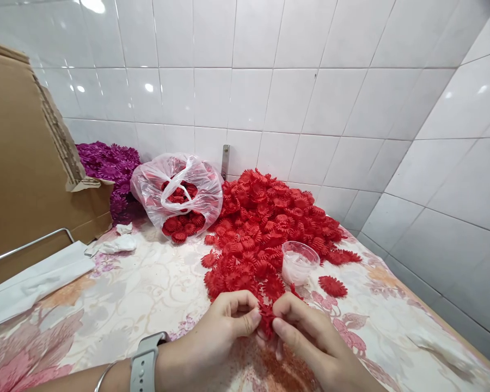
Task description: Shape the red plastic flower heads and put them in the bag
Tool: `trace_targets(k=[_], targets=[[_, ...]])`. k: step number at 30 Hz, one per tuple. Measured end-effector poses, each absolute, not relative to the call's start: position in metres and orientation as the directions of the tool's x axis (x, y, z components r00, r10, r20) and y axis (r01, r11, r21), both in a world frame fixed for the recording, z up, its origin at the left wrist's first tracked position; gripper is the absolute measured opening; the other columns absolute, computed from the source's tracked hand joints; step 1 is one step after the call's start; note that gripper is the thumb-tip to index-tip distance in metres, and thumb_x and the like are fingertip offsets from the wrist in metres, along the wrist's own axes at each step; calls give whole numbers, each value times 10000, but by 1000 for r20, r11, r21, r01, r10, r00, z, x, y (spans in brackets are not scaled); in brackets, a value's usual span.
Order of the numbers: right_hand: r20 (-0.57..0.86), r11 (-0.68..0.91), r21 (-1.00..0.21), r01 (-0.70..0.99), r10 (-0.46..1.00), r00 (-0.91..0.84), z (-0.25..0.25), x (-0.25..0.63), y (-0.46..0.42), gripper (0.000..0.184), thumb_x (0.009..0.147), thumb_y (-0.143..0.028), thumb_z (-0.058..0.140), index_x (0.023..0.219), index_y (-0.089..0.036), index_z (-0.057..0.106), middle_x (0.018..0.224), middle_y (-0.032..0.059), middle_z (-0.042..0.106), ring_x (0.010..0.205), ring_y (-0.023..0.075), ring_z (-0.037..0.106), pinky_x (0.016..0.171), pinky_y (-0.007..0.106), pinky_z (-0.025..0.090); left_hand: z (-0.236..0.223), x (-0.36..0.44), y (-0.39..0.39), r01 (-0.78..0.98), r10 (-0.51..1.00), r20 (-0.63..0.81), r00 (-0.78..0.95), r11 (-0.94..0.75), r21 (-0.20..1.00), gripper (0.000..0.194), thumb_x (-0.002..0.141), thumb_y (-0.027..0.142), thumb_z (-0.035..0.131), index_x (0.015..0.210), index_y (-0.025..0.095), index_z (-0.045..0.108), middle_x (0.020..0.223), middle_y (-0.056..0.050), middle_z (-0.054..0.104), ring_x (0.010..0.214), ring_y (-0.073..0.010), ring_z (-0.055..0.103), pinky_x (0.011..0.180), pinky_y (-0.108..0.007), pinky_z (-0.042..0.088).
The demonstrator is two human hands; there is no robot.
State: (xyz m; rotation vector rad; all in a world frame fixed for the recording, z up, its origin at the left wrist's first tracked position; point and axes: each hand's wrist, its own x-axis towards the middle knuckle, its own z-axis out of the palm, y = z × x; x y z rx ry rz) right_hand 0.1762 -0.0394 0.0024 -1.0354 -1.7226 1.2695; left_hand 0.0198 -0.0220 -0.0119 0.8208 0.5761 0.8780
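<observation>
Between my two hands, low in the middle of the head view, is a red fabric flower (267, 321). My left hand (224, 321) pinches its left side between thumb and forefinger. On the flower's right side my right hand (306, 332) is closed, also pinching with thumb and fingertips. Part of the flower is hidden behind the fingers. Just beyond the hands rises a large heap of red fabric flowers (265, 218). A clear plastic cup (298, 264) with a whitish substance in it stands at the heap's front right. One loose red flower (332, 286) lies right of the cup.
A tied clear plastic bag (147, 185) of red flowers sits left of the heap. Purple flowers (110, 169) are piled behind a cardboard box (36, 147). White paper (36, 277) and crumpled tissue (118, 245) lie on the floral tablecloth (147, 294). Tiled walls (249, 98) stand behind and right.
</observation>
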Motion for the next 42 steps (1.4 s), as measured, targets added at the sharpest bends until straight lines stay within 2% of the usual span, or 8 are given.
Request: trace_targets(k=[5,10,15,19,23,29,36,42], targets=[[27,-72,-979,-192,882,-470,-1,174,-36,217,835,-357,555,725,-188,474,674,-9,583,624,106,528,609,224,417,-6,21,-24,-495,811,-90,577,436,752,276,648,312,736,598,135,530,548,3,546,507,-104,524,592,-245,368],[-18,-181,-942,-283,868,-496,-1,173,-34,207,819,-346,578,731,-183,486,660,-5,584,649,107,540,593,210,415,-6,20,-25,-505,799,-88,595,456,733,285,653,310,732,583,134,520,521,1,535,514,-110,527,600,-251,372],[8,21,-999,26,899,-437,3,176,-35,242,833,-400,521,717,-198,456,652,-24,534,614,110,487,573,216,387,-16,20,-23,-435,846,-101,524,368,822,346,617,398,749,674,147,517,605,3,550,564,-110,499,596,-247,352],[58,255,-864,434,907,-417,6,178,-37,166,833,-338,486,728,-210,485,649,-24,539,601,132,495,556,227,377,-22,17,-18,-247,877,-73,474,212,946,396,624,486,709,687,152,506,684,12,517,636,-112,461,606,-234,319],[151,381,-767,517,889,-432,4,179,-37,184,852,-306,431,696,-226,487,677,8,590,616,164,533,603,264,390,-19,12,-18,-149,876,-24,481,108,983,341,718,478,626,711,157,513,719,11,497,696,-127,451,645,-240,318],[118,295,-893,340,882,-456,5,178,-38,265,879,-387,392,683,-222,460,658,8,561,630,164,526,612,269,407,-23,15,-19,-337,789,25,614,233,912,306,757,443,616,725,165,492,687,8,520,651,-116,487,653,-253,357],[-9,-150,-962,-229,853,-522,-12,172,-36,242,833,-369,516,686,-187,453,640,-2,556,633,126,542,560,216,408,-38,22,-15,-534,726,62,685,442,720,311,715,400,680,650,158,496,501,21,510,504,-121,525,570,-265,370],[-58,-183,-963,-197,856,-513,-4,174,-38,228,825,-361,525,684,-193,461,669,0,558,626,122,532,580,218,410,-31,21,-18,-472,739,-41,672,471,746,326,684,395,710,631,147,505,527,0,529,534,-114,521,592,-254,347]])
